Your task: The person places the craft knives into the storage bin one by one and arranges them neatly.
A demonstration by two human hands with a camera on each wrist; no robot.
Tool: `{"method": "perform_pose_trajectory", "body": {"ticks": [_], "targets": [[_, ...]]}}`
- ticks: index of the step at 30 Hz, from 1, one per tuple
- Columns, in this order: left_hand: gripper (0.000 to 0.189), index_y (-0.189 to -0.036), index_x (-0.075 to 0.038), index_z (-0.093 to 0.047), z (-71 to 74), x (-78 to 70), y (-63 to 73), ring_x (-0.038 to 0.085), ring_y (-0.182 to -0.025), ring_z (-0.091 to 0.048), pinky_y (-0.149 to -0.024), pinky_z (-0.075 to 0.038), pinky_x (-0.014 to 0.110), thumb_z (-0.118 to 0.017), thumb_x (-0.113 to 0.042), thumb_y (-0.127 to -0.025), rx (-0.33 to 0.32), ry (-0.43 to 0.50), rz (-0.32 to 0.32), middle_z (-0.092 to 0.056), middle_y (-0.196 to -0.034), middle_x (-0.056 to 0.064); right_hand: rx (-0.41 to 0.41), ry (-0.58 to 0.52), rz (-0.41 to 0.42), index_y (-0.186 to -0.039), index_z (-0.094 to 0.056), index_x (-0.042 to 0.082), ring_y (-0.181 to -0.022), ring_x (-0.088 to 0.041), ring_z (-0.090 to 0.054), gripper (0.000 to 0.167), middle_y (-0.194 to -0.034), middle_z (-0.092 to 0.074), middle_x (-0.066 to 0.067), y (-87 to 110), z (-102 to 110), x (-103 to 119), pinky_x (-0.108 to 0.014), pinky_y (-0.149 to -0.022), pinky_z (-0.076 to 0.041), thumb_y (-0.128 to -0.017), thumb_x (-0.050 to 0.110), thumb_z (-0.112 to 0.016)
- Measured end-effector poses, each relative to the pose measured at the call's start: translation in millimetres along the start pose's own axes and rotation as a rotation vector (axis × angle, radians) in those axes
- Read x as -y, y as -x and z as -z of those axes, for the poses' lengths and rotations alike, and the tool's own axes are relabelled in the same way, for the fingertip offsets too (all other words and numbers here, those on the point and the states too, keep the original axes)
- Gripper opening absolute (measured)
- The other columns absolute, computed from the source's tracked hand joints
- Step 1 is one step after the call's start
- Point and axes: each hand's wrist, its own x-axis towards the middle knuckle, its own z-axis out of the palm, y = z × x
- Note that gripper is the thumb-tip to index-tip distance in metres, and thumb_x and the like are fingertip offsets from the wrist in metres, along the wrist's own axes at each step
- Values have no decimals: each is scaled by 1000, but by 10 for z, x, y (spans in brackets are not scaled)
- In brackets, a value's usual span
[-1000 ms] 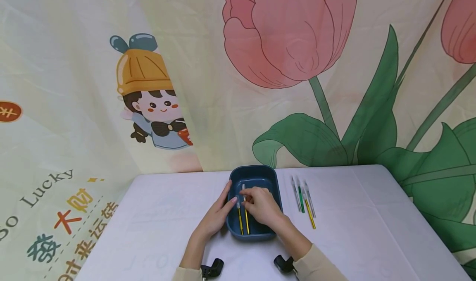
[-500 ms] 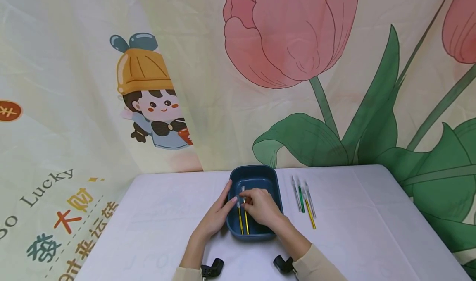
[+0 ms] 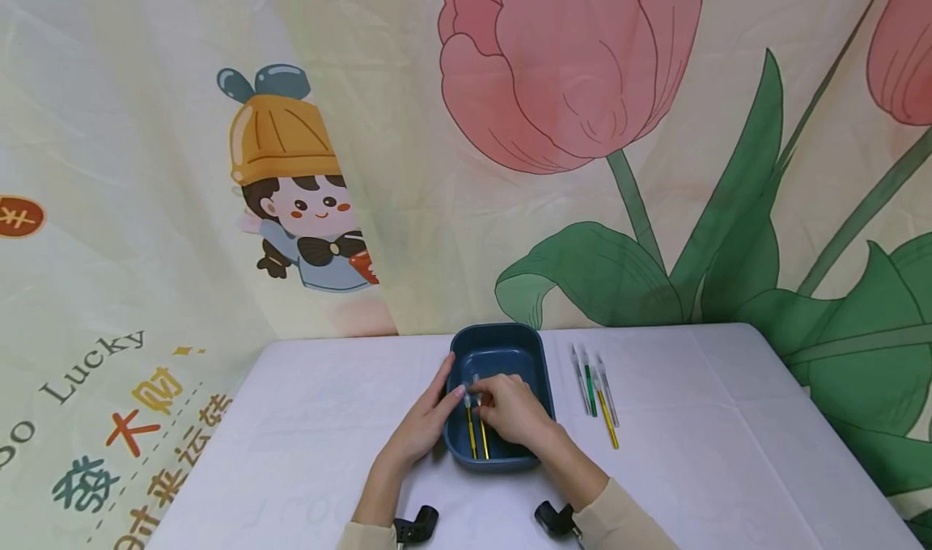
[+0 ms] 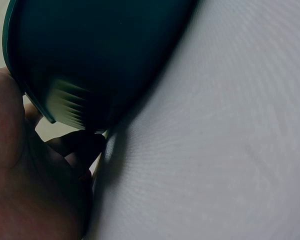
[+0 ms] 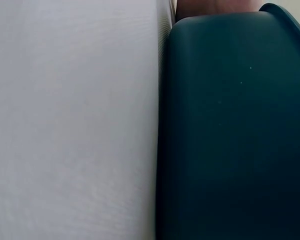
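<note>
A dark blue rectangular tray (image 3: 502,344) stands on the table. At its left side my left hand (image 3: 421,425) holds the wall, thumb over the rim and fingers outside; in the left wrist view the left hand (image 4: 30,170) lies against the tray's ribbed side. Inside, my right hand (image 3: 513,411) pinches the upper part of a yellow pen (image 3: 485,442) with a clear cap end. Just left of it a second yellow pen (image 3: 471,433) lies in the tray, below my left thumb. Only the tray's outer wall (image 5: 235,125) fills the right wrist view; the right fingers are hidden there.
Several pens lie on the table right of the tray: a green pen (image 3: 589,388), a yellow pen (image 3: 607,420) and silver-grey ones. A white cloth (image 3: 313,420) covers the table. Behind its far edge hangs a printed curtain (image 3: 408,210).
My right hand has shifted slightly toward the near side, and the pen's clear end sits lower in the tray. My left hand and the loose pens have stayed in place.
</note>
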Motion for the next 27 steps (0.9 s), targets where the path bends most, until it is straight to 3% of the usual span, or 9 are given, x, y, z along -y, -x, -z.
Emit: {"method": "perform_pose_trajectory", "body": {"ticks": [11,27], "targets": [[63,-164,-45,-22,5,9,8,25,-162,-14,-129,-11,61,-51,-48,-108,-4,10,-8,-20,-173,-11,22,5,3,-120,-78,5,-63,-6,-54,28,-74,-64,6,-5,-18,-17,-20,-56,-46,-92,3,-76],[62,-162,-52,-20,10,8,0,25,-162,-15,-129,-13,61,-50,-50,-108,7,-4,24,-18,-174,-12,104,53,-55,-131,-73,7,-69,-10,-55,45,-80,-62,5,15,2,21,-23,-58,-46,-87,11,-84]]}}
